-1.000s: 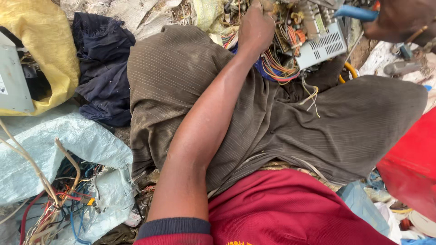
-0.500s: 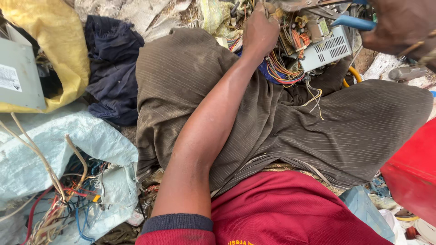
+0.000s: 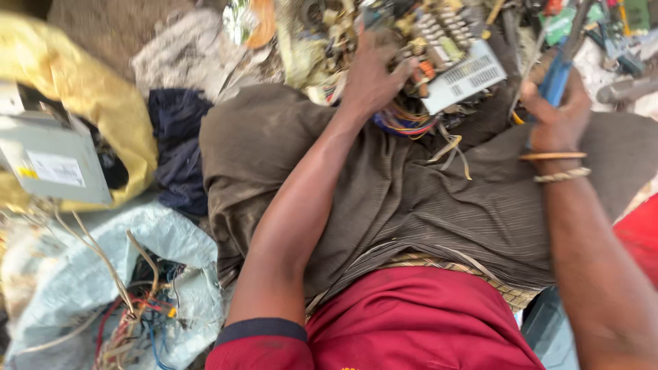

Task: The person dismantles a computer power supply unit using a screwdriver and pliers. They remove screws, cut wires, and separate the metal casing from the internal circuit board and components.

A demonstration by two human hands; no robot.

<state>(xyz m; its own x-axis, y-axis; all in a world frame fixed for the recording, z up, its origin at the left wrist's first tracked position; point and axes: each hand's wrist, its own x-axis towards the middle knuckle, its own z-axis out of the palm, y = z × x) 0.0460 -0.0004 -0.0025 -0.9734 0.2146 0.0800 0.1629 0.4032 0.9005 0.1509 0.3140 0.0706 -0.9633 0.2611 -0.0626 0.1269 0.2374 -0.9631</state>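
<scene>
Your left hand (image 3: 370, 79) clamps the wire-tangled grey metal electronics unit (image 3: 449, 65) to steady it, while your right hand (image 3: 556, 116) grips a blue-handled tool (image 3: 558, 72) beside it.

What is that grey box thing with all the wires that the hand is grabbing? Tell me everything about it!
The grey box is an opened piece of electronics with a pale metal casing, one wall cut with rows of small vent slots. It lies tilted among scrap beyond the person's knees. Inside, small parts crowd a board, blurred. A bundle of coloured wires spills out onto the brown trousers. The left hand presses on its near side; the right hand, beside it, grips a blue-handled tool.
</scene>
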